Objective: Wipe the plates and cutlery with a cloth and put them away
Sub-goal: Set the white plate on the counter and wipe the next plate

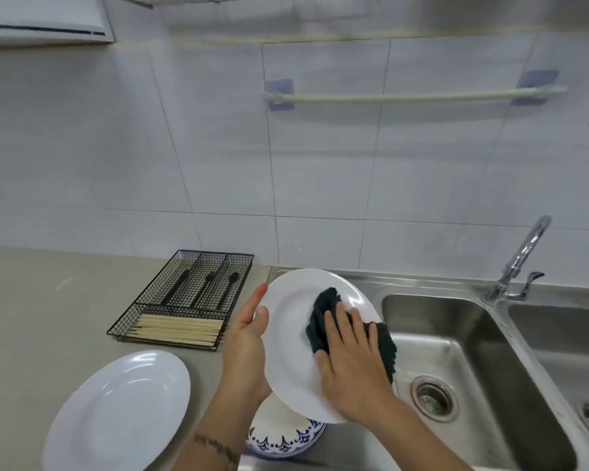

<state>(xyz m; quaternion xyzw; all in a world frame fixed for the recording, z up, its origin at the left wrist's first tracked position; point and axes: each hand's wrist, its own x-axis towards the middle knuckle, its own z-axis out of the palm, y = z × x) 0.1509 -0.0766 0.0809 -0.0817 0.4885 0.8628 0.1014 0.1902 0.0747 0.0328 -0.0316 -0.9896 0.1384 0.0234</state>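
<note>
While left hand [249,348] is gripping the white plate [296,338] tilted over the sink [456,351] for access | right hand [351,365], fingers flat, is pressing dark cloth [327,307] onto it.

White plate [293,338] at centre | dark green-black cloth [323,314] on it | second white plate [116,416] at 7 o'clock | blue-and-white patterned plate [286,440] at 6 o'clock | black wire tray [184,300] with black cutlery [208,287], pale wooden chopsticks [181,329] at 9 o'clock | silver sink [456,338] at 3 o'clock | white wall tiles [320,164] at 12 o'clock
</note>
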